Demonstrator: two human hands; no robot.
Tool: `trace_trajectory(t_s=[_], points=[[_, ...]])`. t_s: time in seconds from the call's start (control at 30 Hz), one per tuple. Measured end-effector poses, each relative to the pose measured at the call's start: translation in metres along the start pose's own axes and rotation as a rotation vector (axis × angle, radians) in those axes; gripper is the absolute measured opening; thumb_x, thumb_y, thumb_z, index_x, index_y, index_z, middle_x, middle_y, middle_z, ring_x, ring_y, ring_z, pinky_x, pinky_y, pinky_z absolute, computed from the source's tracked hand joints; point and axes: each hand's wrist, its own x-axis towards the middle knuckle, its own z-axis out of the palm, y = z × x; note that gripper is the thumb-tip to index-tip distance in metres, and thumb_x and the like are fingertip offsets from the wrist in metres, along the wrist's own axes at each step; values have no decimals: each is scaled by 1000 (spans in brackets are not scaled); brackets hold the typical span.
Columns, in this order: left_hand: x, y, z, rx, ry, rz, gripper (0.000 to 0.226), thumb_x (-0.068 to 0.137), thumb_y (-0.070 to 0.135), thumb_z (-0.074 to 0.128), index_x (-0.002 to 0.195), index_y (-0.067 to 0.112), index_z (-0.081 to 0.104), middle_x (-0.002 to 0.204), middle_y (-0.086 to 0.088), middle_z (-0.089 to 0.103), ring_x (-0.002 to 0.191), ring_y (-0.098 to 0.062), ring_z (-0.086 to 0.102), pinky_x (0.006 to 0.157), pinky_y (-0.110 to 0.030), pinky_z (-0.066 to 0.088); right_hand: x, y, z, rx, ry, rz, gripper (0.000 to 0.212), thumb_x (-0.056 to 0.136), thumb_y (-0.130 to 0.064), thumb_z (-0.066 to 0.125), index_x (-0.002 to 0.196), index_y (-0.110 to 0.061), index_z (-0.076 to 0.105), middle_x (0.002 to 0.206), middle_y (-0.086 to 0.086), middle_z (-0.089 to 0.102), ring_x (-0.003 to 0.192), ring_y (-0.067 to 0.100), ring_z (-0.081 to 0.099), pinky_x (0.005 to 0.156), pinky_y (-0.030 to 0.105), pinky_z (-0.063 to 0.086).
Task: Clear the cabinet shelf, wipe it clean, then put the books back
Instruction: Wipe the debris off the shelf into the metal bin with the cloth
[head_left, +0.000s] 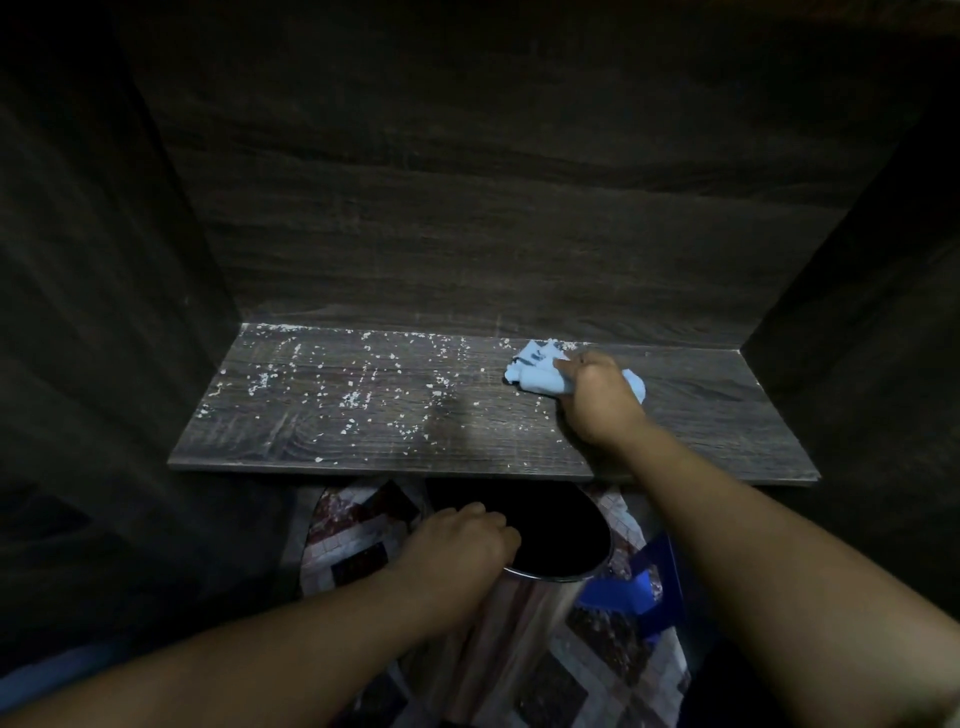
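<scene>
The cabinet shelf (363, 447) runs long from left to right, and the white crumbs (353, 384) lie over its left and middle stretch. That puts them to the left of the right hand (597, 395), which sits toward the shelf's back right and grips a bunched blue cloth (535, 374) pressed onto the wood. The right hand is much the nearer one to the crumbs. The left hand (457, 540) is below the shelf's front edge, fingers curled over the rim of a metal bin (545, 578) whose dark mouth sits just under that edge, around the middle. The coming stroke probably needs to run leftward along the shelf, then forward over the edge into the bin. Only the side walls bound that path. A blue plastic object (644, 577) sits below the shelf, right of the bin. No books show.
</scene>
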Motion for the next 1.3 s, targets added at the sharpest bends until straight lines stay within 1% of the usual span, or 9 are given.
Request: trace_trajectory(t_s=[0.17,0.33,0.67,0.73,0.87,1.0,1.13,1.23,1.3], points=[[0,5,1,18,-2,6,29,90,4,43,116,12,52,119,-6,53,113,-26,46,86,-36,39,-6,2,-12,84,-109,-6,42,89,-18,61,131,-13,60,134,10,53,124,27,49,104,24,35],[1,10,0,4,-12,2,29,85,4,52,112,14,53,116,-5,54,112,-25,48,85,-35,40,-27,-6,-28,88,-243,-53,35,91,-18,63,125,-22,65,124,3,65,112,22,58,79,18,36],[-14,28,-12,-14,55,-22,27,85,12,52,111,18,55,113,-2,55,108,-22,48,83,-32,39,-74,-1,-39,132,-323,-46,40,90,-17,65,129,-24,62,125,3,65,109,17,59,80,16,36],[-17,28,-18,-22,87,-31,24,88,12,50,110,19,55,113,-1,55,109,-21,49,83,-32,39,-78,2,-43,170,-288,-25,35,89,-17,65,123,-23,66,116,5,69,96,14,59,73,17,35],[-22,27,-22,-45,97,-77,27,89,10,49,113,19,54,115,0,54,111,-19,46,80,-31,37,-89,15,-41,303,-61,45,36,91,-14,60,125,-24,65,110,6,69,93,19,60,67,18,33],[-20,26,-16,-59,34,-86,27,87,10,50,112,18,57,114,-1,55,110,-21,48,82,-33,42,-93,34,-36,237,-4,34,41,92,-10,57,132,-18,59,119,14,65,107,30,59,78,22,37],[-9,31,-5,-58,-28,-75,20,85,10,53,103,17,59,109,-4,57,108,-24,53,80,-36,46,-92,43,-29,168,35,-24,38,90,-8,59,128,-11,61,116,17,64,107,36,55,90,30,33],[-2,28,4,-81,-54,-78,17,85,12,53,100,17,60,109,-4,58,107,-25,54,79,-33,44,-86,41,-15,143,37,-64,44,89,-11,61,132,-19,58,121,10,63,108,33,50,94,31,29],[-1,24,10,-98,-69,-83,17,86,12,53,100,17,60,109,-4,58,107,-25,54,80,-34,45,-79,39,-6,112,13,-51,49,89,-18,61,136,-27,54,127,6,60,113,32,47,99,37,35]])
